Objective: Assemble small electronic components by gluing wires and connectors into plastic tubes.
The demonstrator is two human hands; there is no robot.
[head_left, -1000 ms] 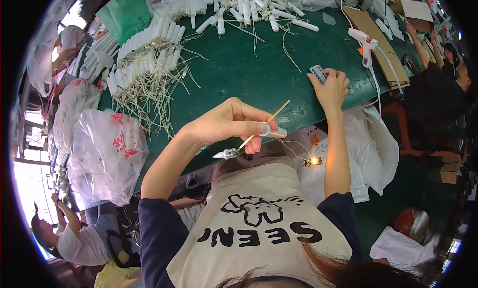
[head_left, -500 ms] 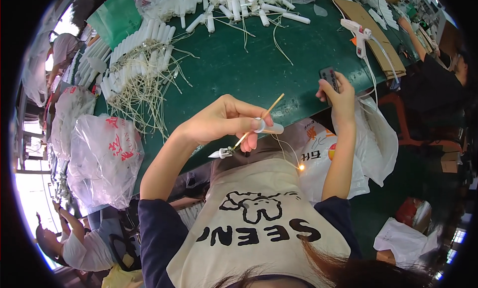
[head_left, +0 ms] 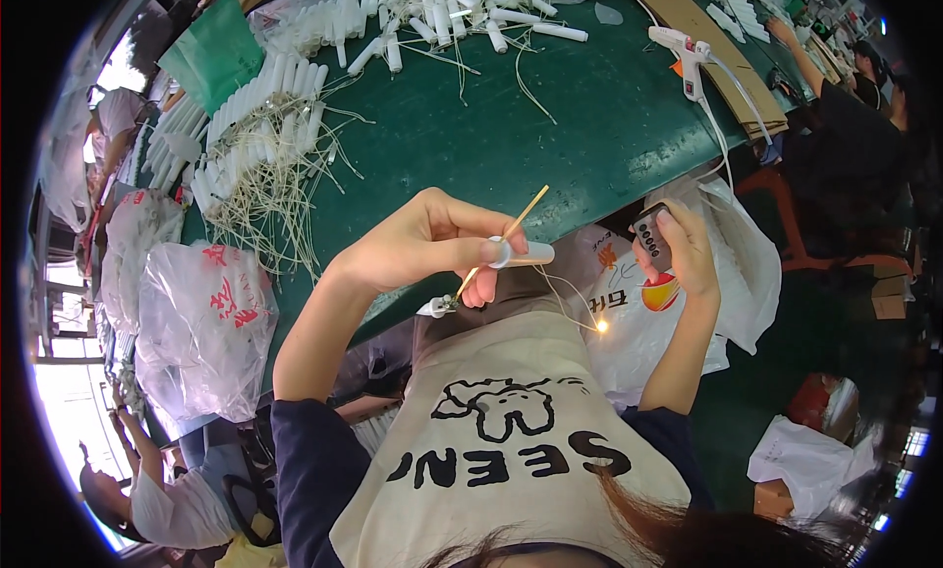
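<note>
My left hand (head_left: 432,239) pinches a short white plastic tube (head_left: 526,255) together with a thin wooden stick (head_left: 527,214) that crosses it at a slant. Below the fingers, by the stick's lower end, hangs a small white tip piece (head_left: 436,307) with wiring at its base. Thin pale wires run from the tube to a tiny bulb (head_left: 602,326), which glows warm yellow. In my right hand (head_left: 688,251) is a dark remote control (head_left: 652,236) with rows of buttons, held above the white plastic bags at the table's edge.
Bundled white tubes with trailing wires (head_left: 265,126) lie at the left of the green table (head_left: 432,136), more tubes (head_left: 462,13) at its far side. A white glue gun (head_left: 685,57) rests by cardboard (head_left: 722,67) at right. Filled plastic bags (head_left: 206,322) stand left. Other people work at both sides.
My right hand has drawn the remote nearer and off the table edge, tilting it. The left hand keeps its hold, and the white tip below it has turned. The view has shifted slightly.
</note>
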